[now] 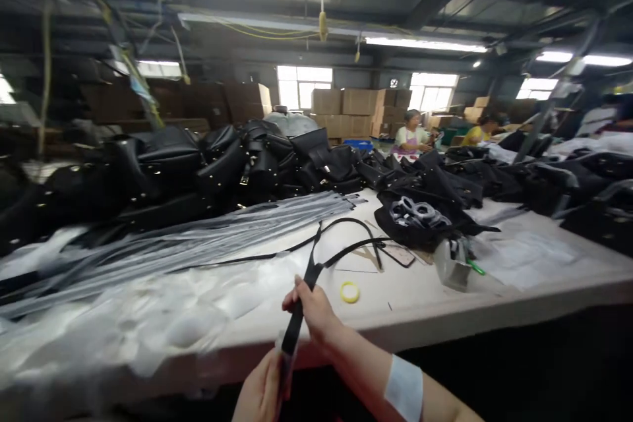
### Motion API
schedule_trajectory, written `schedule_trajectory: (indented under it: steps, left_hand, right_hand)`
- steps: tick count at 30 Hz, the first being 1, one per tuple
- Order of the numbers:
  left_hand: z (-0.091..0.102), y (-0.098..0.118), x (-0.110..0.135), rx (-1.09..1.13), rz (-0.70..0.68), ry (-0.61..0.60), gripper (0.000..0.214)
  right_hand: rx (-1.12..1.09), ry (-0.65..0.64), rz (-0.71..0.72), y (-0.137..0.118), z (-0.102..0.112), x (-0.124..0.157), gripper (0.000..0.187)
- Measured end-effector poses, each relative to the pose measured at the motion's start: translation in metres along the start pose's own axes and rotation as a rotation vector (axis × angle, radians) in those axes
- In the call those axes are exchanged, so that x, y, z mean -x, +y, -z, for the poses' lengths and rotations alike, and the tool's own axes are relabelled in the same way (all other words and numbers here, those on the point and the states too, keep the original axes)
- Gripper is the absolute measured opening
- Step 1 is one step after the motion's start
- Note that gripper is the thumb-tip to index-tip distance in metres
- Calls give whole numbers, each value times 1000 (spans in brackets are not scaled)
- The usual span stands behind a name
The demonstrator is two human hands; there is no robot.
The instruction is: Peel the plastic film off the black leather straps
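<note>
A black strap (295, 323) runs between my two hands at the table's front edge. My right hand (312, 305) is closed round its upper part. Lower down, my left hand (262, 388) grips the strap's near end, where some clear plastic wrap (281, 340) shows. Beyond my right hand the strap splits into thin black lengths that curve over the white table (366, 310). A yellow tape ring (349, 291) lies just right of my right hand. Left of the strap, long plastic-wrapped straps (237, 227) lie in a bundle.
Black bags (168, 158) are heaped along the back. Crumpled white plastic sheeting (163, 316) covers the left front. A tape dispenser (452, 264) and a black bag piece (413, 201) with wrapped rings (420, 212) lie to the right. A co-worker (411, 135) sits beyond.
</note>
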State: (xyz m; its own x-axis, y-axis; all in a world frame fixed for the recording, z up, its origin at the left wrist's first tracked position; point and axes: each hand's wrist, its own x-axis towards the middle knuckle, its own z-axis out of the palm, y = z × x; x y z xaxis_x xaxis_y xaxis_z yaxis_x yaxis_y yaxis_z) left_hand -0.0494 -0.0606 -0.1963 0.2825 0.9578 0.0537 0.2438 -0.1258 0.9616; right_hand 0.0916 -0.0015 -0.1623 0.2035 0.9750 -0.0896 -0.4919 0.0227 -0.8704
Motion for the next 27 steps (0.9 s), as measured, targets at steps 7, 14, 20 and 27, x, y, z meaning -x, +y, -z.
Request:
schedule_trajectory:
  steps: [7,14,20,27]
  left_hand:
    - [-2,0,8,54,-10,-84,59]
    - [-3,24,-2,90,-5,-39,61]
    - [1,10,-8,78,-28,82,61]
    - [2,-13,5,19,14,2,62]
  right_hand:
    - [-216,-160,-124,-52,6,-13,35]
    - [31,-192,70,-28,-10,-7,51]
    - [26,-289,-172,1,-14,6,51]
    - [-73,-22,-59,-46,6,-60,43]
